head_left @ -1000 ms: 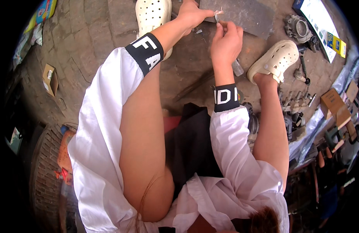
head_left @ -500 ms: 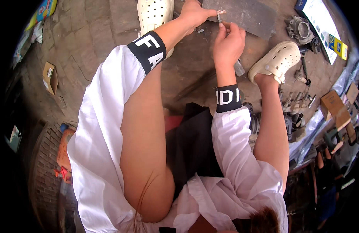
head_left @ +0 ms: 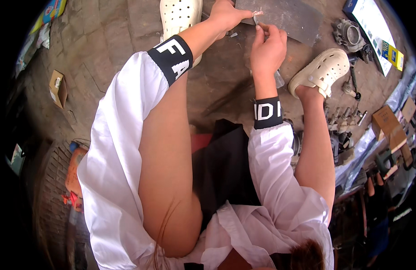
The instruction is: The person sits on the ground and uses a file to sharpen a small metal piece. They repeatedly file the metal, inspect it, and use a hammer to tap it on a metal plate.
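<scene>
1. Rough stone paving (head_left: pixel 104 40) is seen beneath a crouched person, with tools and metal parts scattered from one to four o'clock.
2. A small pale piece (head_left: pixel 258 13) is pinched at twelve o'clock, just over the edge of a dark grey slab (head_left: pixel 289 15).
3. One end of the piece is gripped by the closed left hand (head_left: pixel 226 13).
4. The other end is nipped by the fingertips of the right hand (head_left: pixel 267 45), held just below it.
5. The step in hand is judged to be fine fingertip work on the piece; a steady two-handed pinch would be called for next.
6. White clogs (head_left: pixel 322 72) are worn at either side.
</scene>
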